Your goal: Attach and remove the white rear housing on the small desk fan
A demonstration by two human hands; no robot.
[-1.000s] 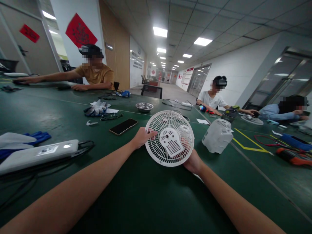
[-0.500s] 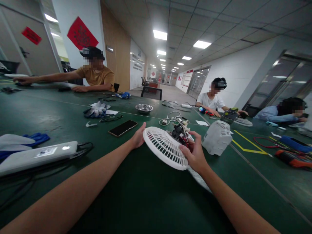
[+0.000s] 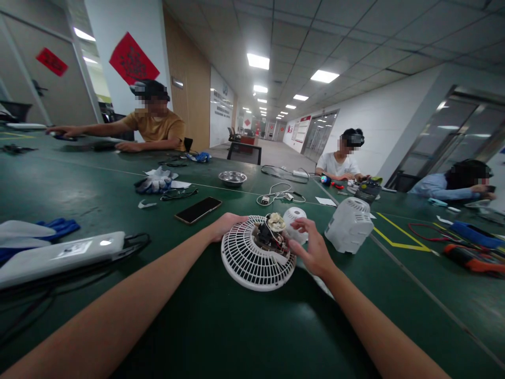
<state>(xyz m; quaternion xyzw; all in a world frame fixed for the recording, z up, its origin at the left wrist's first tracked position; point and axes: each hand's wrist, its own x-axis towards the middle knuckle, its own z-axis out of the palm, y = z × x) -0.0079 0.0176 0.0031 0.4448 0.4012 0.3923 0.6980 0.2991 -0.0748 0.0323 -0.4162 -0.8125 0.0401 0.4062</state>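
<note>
A round white fan grille (image 3: 256, 268) lies in front of me, with an exposed motor (image 3: 273, 234) and its wires on top. My left hand (image 3: 229, 226) grips the grille's far left rim, its fingertips partly hidden behind it. Over the right side, my right hand (image 3: 313, 248) has its fingers apart, thumb close to the motor; whether it touches is unclear. Just behind the motor stands a rounded white plastic cover (image 3: 295, 215). A white plastic housing (image 3: 350, 225) stands to the right of that hand.
A phone (image 3: 198, 209), a metal bowl (image 3: 232, 179) and a white cable (image 3: 280, 195) lie beyond the grille. Gloves (image 3: 155, 180) and a long white device (image 3: 67, 258) are to the left. An orange-and-black meter (image 3: 473, 258) lies at right. Several people sit around the green table (image 3: 185, 326).
The grille has come down and left from a tilted, raised pose to lie flatter, motor up. My right hand has loosened from its rim. The rounded white cover now shows behind the motor.
</note>
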